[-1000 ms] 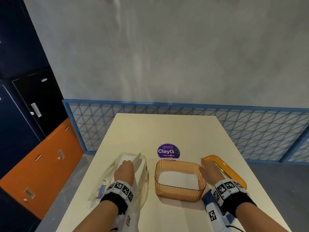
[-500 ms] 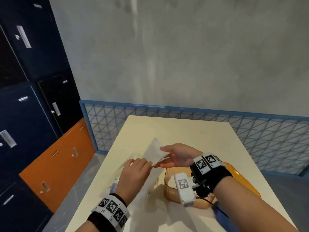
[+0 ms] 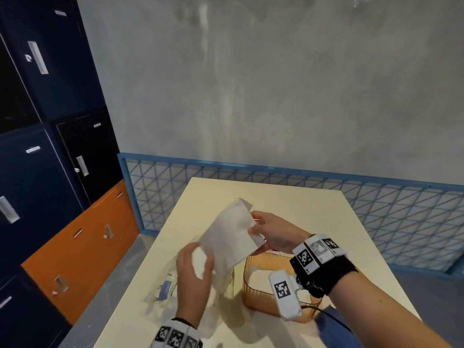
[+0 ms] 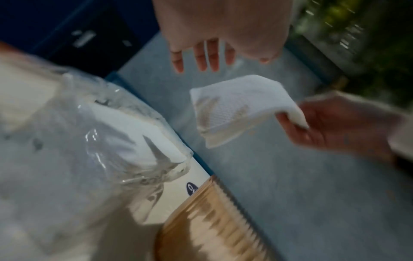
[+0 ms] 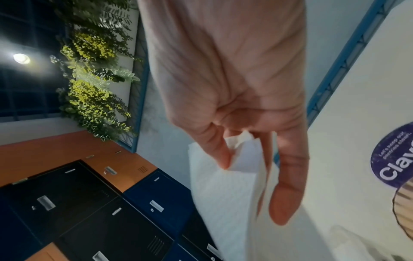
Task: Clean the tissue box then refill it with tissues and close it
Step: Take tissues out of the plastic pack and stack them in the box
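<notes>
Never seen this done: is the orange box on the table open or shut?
Open. Nothing covers the orange box; its top rim is bare and white tissue shows inside it.

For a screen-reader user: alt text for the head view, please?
The right hand pinches a white tissue stack above a cream table, the left hand at its lower end. Beneath lie a clear plastic pack and an open orange box.

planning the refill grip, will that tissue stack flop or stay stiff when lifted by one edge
Probably floppy: pinched at one edge by the right hand, the tissue stack bends away from the grip. Likely light for its size, since a fingertip pinch alone carries it.
</notes>
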### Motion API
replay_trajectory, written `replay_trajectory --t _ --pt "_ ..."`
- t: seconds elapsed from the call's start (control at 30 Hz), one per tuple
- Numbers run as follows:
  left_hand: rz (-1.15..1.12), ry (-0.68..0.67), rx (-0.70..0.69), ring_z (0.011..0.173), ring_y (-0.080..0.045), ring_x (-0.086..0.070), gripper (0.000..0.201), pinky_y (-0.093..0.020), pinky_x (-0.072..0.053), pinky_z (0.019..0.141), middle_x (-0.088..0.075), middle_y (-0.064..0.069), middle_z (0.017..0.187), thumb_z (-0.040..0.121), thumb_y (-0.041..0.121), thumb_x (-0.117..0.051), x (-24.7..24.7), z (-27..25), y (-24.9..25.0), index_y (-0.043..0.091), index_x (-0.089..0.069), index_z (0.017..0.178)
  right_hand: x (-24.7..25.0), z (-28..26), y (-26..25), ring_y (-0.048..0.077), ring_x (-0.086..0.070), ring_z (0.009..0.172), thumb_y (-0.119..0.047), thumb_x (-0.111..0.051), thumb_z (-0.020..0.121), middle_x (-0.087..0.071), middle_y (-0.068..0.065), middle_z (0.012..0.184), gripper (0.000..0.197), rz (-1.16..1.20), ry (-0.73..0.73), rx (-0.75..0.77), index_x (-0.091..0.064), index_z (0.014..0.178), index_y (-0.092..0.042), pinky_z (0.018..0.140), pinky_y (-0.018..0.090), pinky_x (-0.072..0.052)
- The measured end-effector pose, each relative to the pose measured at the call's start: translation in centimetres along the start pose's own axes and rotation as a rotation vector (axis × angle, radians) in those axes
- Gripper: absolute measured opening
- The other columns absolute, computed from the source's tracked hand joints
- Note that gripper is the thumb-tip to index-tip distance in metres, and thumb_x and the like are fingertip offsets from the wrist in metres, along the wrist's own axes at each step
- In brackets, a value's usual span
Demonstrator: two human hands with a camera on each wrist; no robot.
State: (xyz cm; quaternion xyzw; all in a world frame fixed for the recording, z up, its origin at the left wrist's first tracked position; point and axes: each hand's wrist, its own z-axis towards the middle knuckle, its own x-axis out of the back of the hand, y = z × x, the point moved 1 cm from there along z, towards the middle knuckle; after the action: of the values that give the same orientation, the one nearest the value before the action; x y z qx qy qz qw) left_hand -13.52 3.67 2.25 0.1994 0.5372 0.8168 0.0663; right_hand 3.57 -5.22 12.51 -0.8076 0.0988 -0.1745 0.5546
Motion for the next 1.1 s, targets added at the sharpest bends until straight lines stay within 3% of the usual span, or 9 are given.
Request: replay_trajectory --t 0.1,0.2,0.27,0.37,0.57,0.7,0.8,0.93,1.1 --pt "-0.424 -0.076 0.469 0.13 -0.018 -0.038 0.052 -0.038 -0.031 0.109 -0.039 0.0 0.137 0.096 0.027 -0.049 1.1 1.3 -0.2 0.023 -0.026 0.142 0.3 -0.7 0.0 0.022 -0.066 0.097 -0.007 -0.048 0.095 -0.064 0.002 0.108 0.027 -0.029 -0.029 0.119 -0.053 0.11 -0.029 0.083 0.038 -0.056" --pt "-0.753 -0.228 0.638 0.132 -0.019 -0.04 0.063 -0.051 -0.03 0.11 -0.043 0.002 0.139 0.09 0.043 -0.054 2.2 2.6 -1.0 0.032 -0.024 0.144 0.6 -0.7 0.4 0.021 -0.066 0.098 -0.007 -0.048 0.095 -0.065 0.0 0.107 0.03 0.014 -0.041 0.183 -0.052 0.114 -0.029 0.09 0.041 -0.054" --pt "-0.766 -0.351 0.592 0.122 -0.019 -0.051 0.065 -0.048 -0.041 0.1 -0.054 -0.001 0.129 0.074 0.042 -0.064 2.8 3.2 -0.2 0.03 -0.041 0.133 0.5 -0.5 0.8 0.02 -0.064 0.099 -0.005 -0.047 0.095 -0.065 -0.002 0.107 0.034 0.068 -0.042 0.205 -0.051 0.121 -0.027 0.091 0.042 -0.053" --pt "-0.687 -0.398 0.505 0.11 -0.016 -0.057 0.044 -0.037 -0.049 0.087 -0.061 0.001 0.117 0.074 0.028 -0.059 3.2 3.7 0.7 0.028 -0.052 0.117 -0.1 -0.1 1.7 0.019 -0.063 0.098 -0.004 -0.046 0.096 -0.064 -0.002 0.106 0.033 0.148 -0.022 0.217 -0.051 0.121 -0.025 0.08 0.035 -0.056" --pt "-0.499 -0.221 0.394 0.111 -0.024 -0.055 0.027 -0.043 -0.041 0.104 -0.063 0.0 0.112 0.095 0.007 -0.048 4.0 3.9 0.2 0.031 -0.053 0.106 -2.1 1.4 3.9 0.024 -0.057 0.107 -0.005 -0.054 0.091 -0.055 0.006 0.12 0.03 0.19 0.086 0.212 -0.049 0.115 -0.024 0.082 0.038 -0.054" --pt "-0.427 -0.228 0.345 0.107 -0.019 -0.055 0.028 -0.033 -0.042 0.095 -0.062 0.002 0.11 0.096 0.007 -0.046 4.8 3.6 0.3 0.032 -0.051 0.109 -2.6 2.3 5.1 0.024 -0.05 0.12 -0.011 -0.079 0.072 -0.031 -0.008 0.135 0.087 0.13 0.195 0.235 -0.022 0.134 -0.037 0.1 0.048 -0.047" --pt "-0.356 -0.257 0.333 0.109 -0.02 -0.054 0.03 -0.027 -0.042 0.088 -0.061 -0.001 0.113 0.096 0.006 -0.045 5.1 3.4 -0.5 0.023 -0.046 0.121 -2.9 3.1 5.4 0.014 -0.032 0.128 -0.015 -0.083 0.067 -0.023 -0.016 0.136 0.108 0.012 0.15 0.225 -0.011 0.145 -0.038 0.109 0.046 -0.039" --pt "-0.283 -0.263 0.335 0.114 -0.022 -0.052 0.03 -0.026 -0.041 0.088 -0.06 0.006 0.106 0.096 0.003 -0.045 5.2 3.3 -1.5 0.023 -0.046 0.118 -3.6 4.7 6.4 0.014 -0.04 0.124 -0.002 -0.076 0.072 -0.042 -0.002 0.134 0.093 -0.021 0.076 0.159 -0.023 0.142 -0.03 0.105 0.038 -0.042" --pt "-0.219 -0.241 0.316 0.107 -0.028 -0.054 0.029 -0.037 -0.048 0.081 -0.06 0.005 0.097 0.096 0.002 -0.045 5.3 2.8 -1.9 0.024 -0.048 0.115 -5.0 5.5 7.5 0.012 -0.055 0.096 0.003 -0.067 0.077 -0.056 0.001 0.106 0.053 -0.035 0.096 0.153 -0.046 0.118 -0.022 0.077 0.018 -0.046"
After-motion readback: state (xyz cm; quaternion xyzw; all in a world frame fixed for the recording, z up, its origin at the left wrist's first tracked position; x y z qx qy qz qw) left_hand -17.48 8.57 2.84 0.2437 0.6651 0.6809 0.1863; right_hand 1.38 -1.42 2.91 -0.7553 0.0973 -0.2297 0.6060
